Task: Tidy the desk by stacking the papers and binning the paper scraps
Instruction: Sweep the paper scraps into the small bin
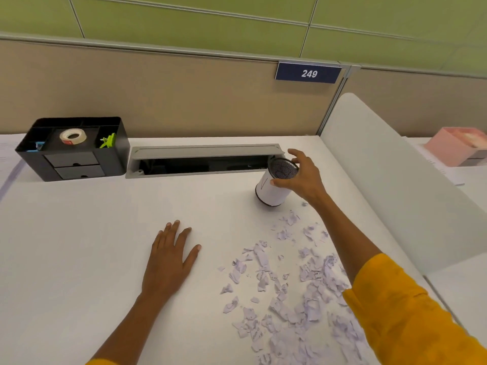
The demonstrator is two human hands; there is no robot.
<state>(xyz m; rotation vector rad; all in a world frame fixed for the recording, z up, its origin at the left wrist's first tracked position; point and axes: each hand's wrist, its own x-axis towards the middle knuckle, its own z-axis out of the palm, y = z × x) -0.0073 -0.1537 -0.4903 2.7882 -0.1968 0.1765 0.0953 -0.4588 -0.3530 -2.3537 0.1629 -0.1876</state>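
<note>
Several torn paper scraps (290, 280) lie scattered over the right half of the white desk (79, 246), from mid-desk down to the near edge. A small cylindrical bin (271, 189), white-wrapped with a black mesh inside, stands tilted at the back right. My right hand (300, 177) grips its rim, thumb on the near side and fingers over the far side. My left hand (171, 256) rests flat on the desk, fingers spread, left of the scraps and holding nothing. No stacked papers show on the desk in front of me.
A black desk organiser (76, 148) with a tape roll and a green clip sits at the back left. An open grey cable tray (203, 160) runs along the back. A white divider (395, 175) bounds the right side; a pink box (456, 146) lies beyond it.
</note>
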